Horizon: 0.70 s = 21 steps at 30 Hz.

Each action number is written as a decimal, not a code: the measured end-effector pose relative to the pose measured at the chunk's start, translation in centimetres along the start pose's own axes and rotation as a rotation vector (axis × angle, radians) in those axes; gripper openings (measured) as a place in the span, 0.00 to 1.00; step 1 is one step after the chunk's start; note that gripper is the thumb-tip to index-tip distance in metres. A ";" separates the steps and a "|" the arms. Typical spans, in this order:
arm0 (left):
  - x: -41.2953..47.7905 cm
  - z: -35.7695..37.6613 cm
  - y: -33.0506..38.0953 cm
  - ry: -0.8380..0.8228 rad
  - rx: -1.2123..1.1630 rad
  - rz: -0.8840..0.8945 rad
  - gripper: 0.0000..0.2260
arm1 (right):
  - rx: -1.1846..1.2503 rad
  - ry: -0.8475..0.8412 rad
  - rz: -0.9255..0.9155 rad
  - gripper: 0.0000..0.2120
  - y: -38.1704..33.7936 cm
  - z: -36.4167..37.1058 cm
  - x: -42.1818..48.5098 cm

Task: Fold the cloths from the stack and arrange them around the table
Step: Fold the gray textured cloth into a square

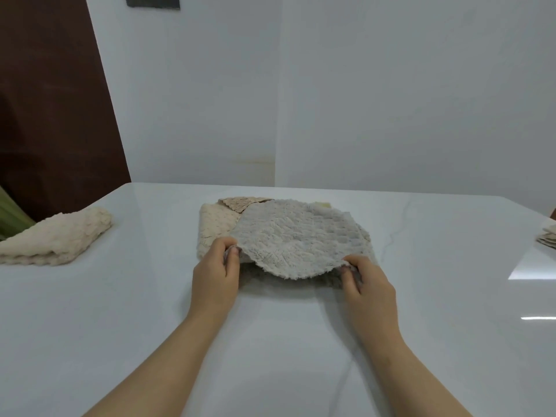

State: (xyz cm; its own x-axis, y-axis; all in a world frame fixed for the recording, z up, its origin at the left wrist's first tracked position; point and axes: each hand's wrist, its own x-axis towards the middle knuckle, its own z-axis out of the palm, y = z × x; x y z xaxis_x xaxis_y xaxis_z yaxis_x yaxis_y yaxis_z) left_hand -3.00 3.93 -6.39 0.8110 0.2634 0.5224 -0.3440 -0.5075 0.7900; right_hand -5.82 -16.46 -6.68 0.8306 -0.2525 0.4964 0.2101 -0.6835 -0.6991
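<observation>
A grey fluffy cloth (296,236) lies on top of the stack (215,225) of cream and beige cloths in the middle of the white table (120,311). My left hand (216,272) pinches its near left corner. My right hand (368,285) pinches its near right corner. The near edge is lifted off the stack and sags between the two hands. A folded cream cloth (57,239) rests at the table's left edge. Another folded cloth (548,234) shows partly at the right edge of the view.
The table's far edge meets a white wall (331,100). A dark brown door or panel (54,115) stands at the left, with something green (9,215) below it. Bare glossy tabletop stretches in front of the stack and to both sides.
</observation>
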 end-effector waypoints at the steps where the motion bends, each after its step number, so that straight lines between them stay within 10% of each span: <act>1: -0.5 -0.4 0.1 -0.008 0.005 -0.002 0.05 | 0.002 -0.004 0.005 0.07 -0.1 -0.3 -0.4; 21: -11.4 -10.6 3.4 -0.293 0.147 -0.125 0.07 | -0.035 -0.178 0.055 0.06 -3.4 -8.3 -12.9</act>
State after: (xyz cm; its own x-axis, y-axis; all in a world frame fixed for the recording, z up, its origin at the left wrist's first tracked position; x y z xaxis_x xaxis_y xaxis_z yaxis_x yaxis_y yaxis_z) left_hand -18.40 7.96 -6.25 0.9512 0.0953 0.2933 -0.1788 -0.6043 0.7764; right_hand -21.57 -16.60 -6.46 0.9191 -0.1667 0.3571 0.1468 -0.6961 -0.7028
